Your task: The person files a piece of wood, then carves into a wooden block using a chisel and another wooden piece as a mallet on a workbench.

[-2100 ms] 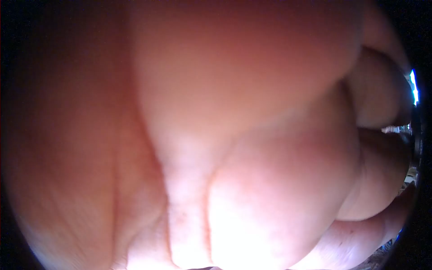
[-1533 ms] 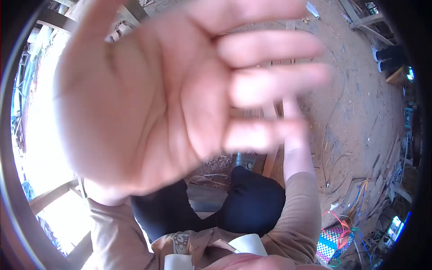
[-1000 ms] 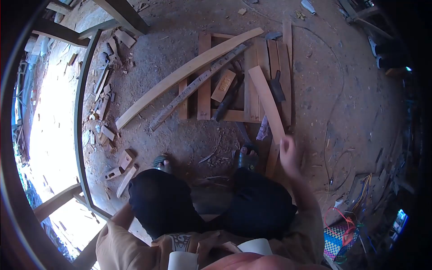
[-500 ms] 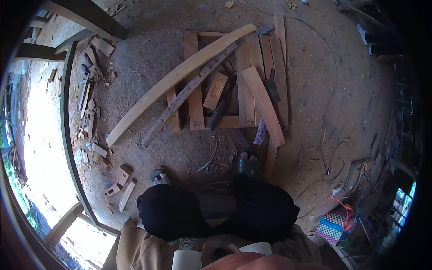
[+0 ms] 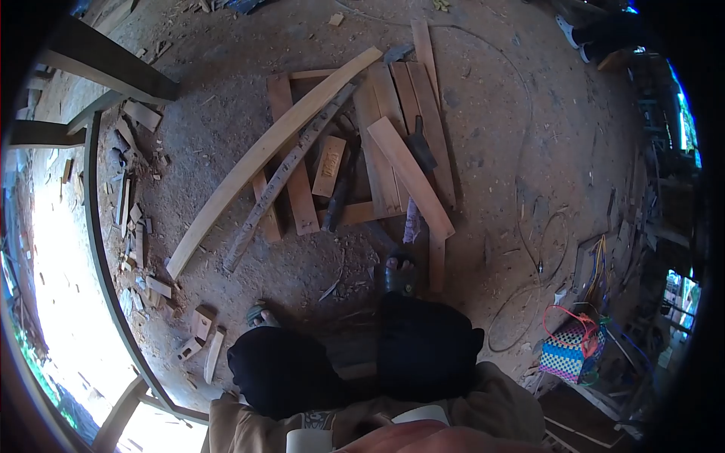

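Neither of my hands shows in the head view. My brown sleeves (image 5: 502, 411) lie along the bottom edge, near my dark-trousered knees (image 5: 430, 347). A blurred reddish shape at the bottom is too close to make out. On the dirt floor in front of my feet lies a wooden frame with several planks (image 5: 376, 143). A long curved board (image 5: 279, 140) and a rough, bark-like strip (image 5: 291, 177) lie slanted across its left side. Between the planks rest a small wooden block with carved marks (image 5: 330, 166) and a dark tool (image 5: 341, 192). A shorter board (image 5: 411, 177) crosses the right side beside a dark-bladed tool (image 5: 421, 143).
Wooden beams (image 5: 94, 226) stand at the left beside scattered offcuts (image 5: 136, 219). A wooden hand plane-like block (image 5: 202, 322) sits near my left foot. To the right are a woven checkered basket (image 5: 570, 351) and a cable (image 5: 521, 249). Another person's legs (image 5: 608, 41) show at top right.
The view has shifted and turned slightly, so the planks and frame appear further left and tilted. More of the right side shows. The pieces on the floor keep their arrangement.
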{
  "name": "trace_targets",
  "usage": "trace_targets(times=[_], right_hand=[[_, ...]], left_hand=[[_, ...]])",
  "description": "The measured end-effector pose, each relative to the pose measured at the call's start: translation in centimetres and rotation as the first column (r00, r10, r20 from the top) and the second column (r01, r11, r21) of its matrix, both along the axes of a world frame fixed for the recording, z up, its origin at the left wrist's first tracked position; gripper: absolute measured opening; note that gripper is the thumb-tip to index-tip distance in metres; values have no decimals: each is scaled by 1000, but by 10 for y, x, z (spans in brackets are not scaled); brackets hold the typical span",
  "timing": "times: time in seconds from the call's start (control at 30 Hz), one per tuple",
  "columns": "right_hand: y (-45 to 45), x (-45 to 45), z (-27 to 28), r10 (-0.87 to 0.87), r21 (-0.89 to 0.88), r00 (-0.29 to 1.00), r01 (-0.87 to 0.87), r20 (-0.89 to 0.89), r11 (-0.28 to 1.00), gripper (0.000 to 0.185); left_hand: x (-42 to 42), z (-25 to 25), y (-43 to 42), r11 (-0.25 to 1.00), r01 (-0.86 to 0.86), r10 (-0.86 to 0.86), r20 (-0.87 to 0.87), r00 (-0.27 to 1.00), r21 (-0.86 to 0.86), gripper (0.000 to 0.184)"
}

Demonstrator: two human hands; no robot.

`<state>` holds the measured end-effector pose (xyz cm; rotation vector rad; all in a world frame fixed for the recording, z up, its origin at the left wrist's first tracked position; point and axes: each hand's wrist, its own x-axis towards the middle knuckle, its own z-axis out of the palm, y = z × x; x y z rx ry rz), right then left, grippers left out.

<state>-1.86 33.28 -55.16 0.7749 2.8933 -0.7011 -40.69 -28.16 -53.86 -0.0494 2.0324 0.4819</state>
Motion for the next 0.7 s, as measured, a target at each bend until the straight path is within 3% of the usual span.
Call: trace_targets(times=[0.27,0.63,0.67,0.7], right_hand=[[4,-29,0,16,37,982,-9,-190,999,24],[-25,15,19,124,-41,962,-138,-242,990,25],[37,-16,32,135,-46,960,-150,-246,988,25],[75,-45,46,238,-299,966,-197,105,934,28]], left_hand=[[-37,31,34,977,212,-215,-144,966,-40,40],[64,79,36,900,382,-405,-79,911,-211,44],[75,86,37,891,391,-416,-73,906,-229,44],[86,95,37,882,402,-429,-66,901,-248,44]])
